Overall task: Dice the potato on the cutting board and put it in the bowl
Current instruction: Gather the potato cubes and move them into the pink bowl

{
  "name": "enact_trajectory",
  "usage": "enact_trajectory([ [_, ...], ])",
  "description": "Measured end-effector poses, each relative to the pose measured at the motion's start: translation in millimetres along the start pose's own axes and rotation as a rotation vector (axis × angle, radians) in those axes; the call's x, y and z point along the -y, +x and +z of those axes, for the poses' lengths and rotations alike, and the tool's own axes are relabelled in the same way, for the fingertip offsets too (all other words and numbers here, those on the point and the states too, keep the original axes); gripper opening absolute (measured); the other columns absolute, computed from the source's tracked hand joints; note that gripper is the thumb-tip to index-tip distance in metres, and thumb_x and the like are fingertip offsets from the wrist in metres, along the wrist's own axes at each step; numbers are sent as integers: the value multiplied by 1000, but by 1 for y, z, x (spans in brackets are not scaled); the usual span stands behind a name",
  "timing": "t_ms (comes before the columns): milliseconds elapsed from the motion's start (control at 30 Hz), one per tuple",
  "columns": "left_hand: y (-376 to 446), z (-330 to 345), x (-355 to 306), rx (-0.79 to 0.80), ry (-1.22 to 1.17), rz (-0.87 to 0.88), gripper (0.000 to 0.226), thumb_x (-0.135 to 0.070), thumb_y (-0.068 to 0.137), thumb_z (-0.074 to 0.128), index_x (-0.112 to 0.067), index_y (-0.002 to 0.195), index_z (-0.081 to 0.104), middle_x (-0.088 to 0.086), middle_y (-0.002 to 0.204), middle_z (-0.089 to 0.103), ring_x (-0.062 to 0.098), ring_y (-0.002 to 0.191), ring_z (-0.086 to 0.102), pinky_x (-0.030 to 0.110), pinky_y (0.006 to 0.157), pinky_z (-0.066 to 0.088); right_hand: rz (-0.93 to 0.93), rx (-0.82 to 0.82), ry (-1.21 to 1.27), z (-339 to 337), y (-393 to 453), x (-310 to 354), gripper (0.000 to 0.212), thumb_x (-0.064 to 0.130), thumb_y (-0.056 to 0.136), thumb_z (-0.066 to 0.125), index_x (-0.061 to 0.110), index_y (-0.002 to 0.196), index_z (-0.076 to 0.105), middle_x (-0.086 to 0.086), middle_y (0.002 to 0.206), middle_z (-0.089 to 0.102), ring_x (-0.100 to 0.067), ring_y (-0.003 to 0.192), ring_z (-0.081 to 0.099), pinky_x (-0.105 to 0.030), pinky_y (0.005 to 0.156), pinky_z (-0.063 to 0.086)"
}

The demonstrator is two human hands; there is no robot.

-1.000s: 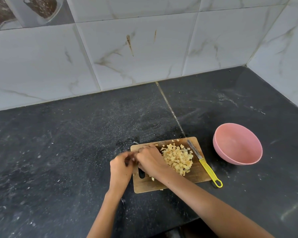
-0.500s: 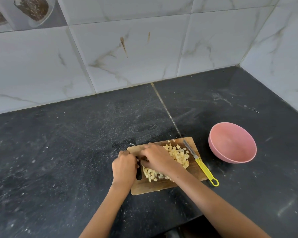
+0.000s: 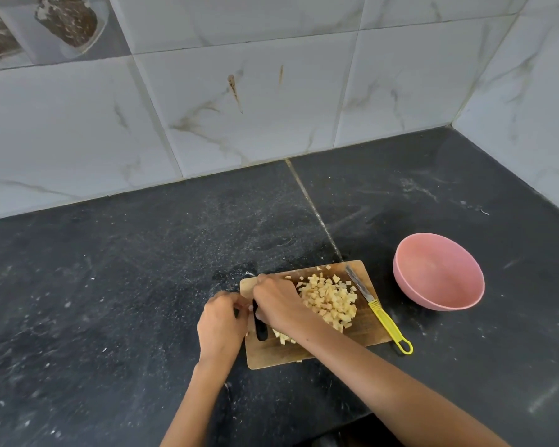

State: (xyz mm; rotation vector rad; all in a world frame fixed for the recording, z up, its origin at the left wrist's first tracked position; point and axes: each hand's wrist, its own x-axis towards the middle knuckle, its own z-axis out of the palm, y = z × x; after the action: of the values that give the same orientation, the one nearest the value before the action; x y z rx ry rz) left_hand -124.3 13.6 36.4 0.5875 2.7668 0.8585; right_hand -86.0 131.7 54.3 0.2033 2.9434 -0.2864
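1. Head view, lower centre: the left hand (image 3: 221,329) sits at the left edge of the cutting board (image 3: 304,354), fingers curled at its rim, likely steadying it; whether they actually grip it I cannot tell.
2. Just beyond, the right hand (image 3: 276,304) lies curved against the diced potato (image 3: 331,301), seemingly herding the pile; whether it pinches any pieces is hidden.
3. Right of the pile, the knife (image 3: 376,309) rests unused.
4. Further right, the pink bowl (image 3: 465,298) waits, holding nothing yet.

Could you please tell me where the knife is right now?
The yellow-handled knife lies unheld along the cutting board's right edge, between the diced potato and the pink bowl.
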Motion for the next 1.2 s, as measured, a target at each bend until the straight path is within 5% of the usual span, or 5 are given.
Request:
enact_trajectory([
  [333,-4,3,3,20,-229,-38,11,-9,81,71,-17,74,71,-7,66,64,7,60,57,12,54,41,-25,-126,24,0,-7,-8,20,16,87,63,4,103,65,-10,102,60,-28,88,63,-35,73,50],
  [500,-4,13,-6,101,-334,-50,14,-6,81,71,-19,80,73,-9,76,69,3,70,63,10,64,47,-25,-81,36,-11,-24,-48,15,15,91,60,13,88,74,-1,93,68,-16,87,63,-32,94,46],
  [767,-11,26,-24,89,-282,-6,15,-3,82,70,-10,93,76,-2,86,71,-4,65,55,0,60,39,55,-161,365,-14,-53,-69,14,16,91,60,15,96,74,4,101,70,-4,90,63,-13,81,47],
  [967,-14,32,-40,154,-343,6,15,-6,82,71,-9,96,75,-8,85,67,-5,71,56,1,63,42,317,-460,556,-2,-90,-92,12,5,82,71,15,89,74,4,95,71,-4,90,64,-20,86,53],
  [1200,-5,23,-41,169,-390,93,25,5,83,64,-15,92,76,-16,85,69,-8,74,61,3,67,45,530,-415,644,10,-111,-88,31,22,82,75,20,111,67,8,115,65,-5,107,60,-24,97,49],
])
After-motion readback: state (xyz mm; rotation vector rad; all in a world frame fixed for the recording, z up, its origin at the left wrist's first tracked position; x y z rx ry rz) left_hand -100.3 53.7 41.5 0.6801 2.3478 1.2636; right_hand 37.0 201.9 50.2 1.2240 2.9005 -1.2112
